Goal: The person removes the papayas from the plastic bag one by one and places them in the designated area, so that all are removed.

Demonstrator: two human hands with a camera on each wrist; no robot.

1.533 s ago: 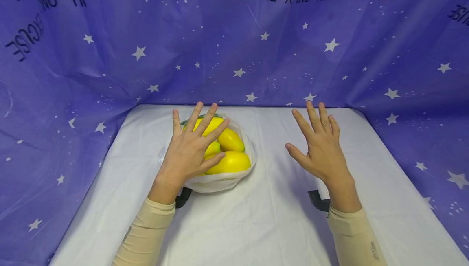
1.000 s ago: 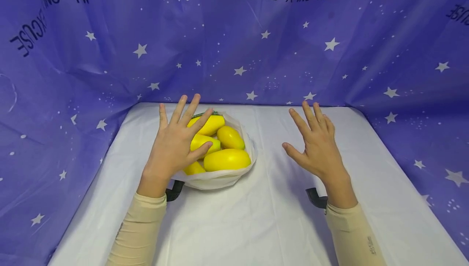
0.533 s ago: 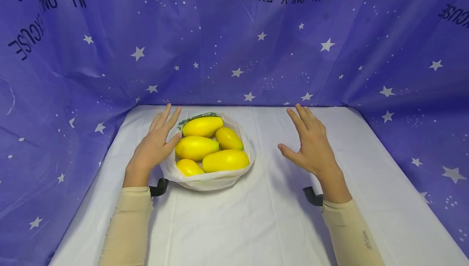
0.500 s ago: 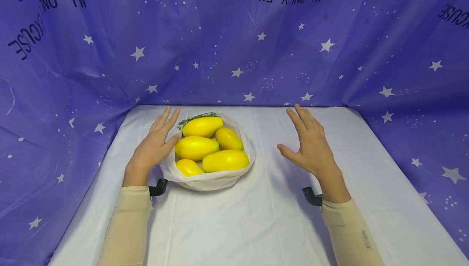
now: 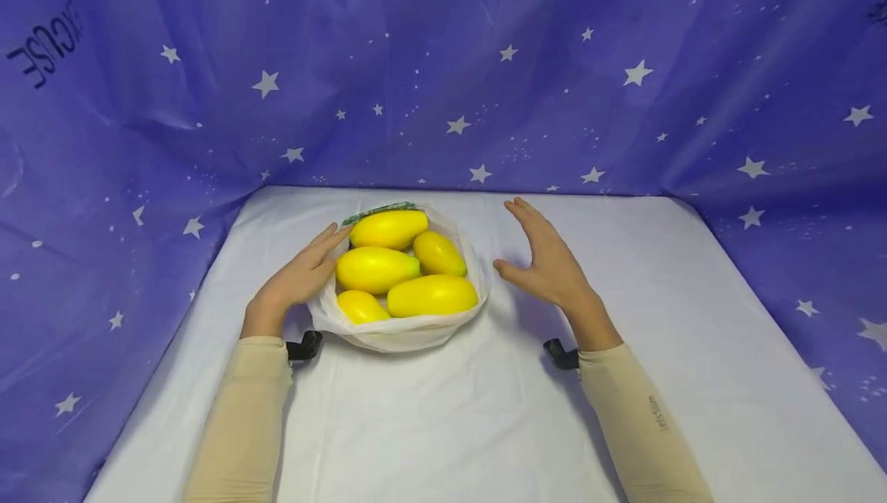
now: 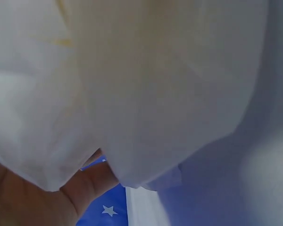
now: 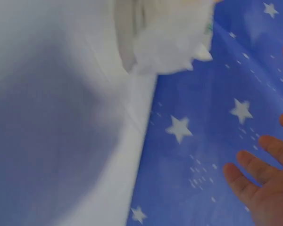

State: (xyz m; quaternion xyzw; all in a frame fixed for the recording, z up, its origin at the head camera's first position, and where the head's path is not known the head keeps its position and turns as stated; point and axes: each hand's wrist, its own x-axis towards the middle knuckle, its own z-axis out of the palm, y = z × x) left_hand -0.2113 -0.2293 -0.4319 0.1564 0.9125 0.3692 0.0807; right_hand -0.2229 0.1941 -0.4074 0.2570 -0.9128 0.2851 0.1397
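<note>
A white plastic bag [image 5: 402, 337] stands with its mouth open at the left of the table in the head view. Inside lie several smooth yellow oval fruits [image 5: 433, 296], some with a greenish tip; they look like papayas. My left hand [image 5: 298, 276] is at the bag's left side, fingers extended along its rim. Seen from the left wrist, the bag's wall [image 6: 170, 94] fills most of the view and hides part of that hand [image 6: 37, 202]. To the right of the bag my right hand [image 5: 547, 260] hovers apart from it, fingers extended and thumb spread, holding nothing.
A white cloth covers the table [image 5: 430, 426]. A purple curtain [image 5: 388, 64] with stars and lettering hangs behind and at both sides. Black mounts [image 5: 305, 346] sit at both wrists. Green print [image 5: 377, 212] shows on the bag's far rim.
My left hand moved left off the fruits, then turned in against the bag's left side. My right hand has come left toward the bag and turned its palm inward. The bag stays in place.
</note>
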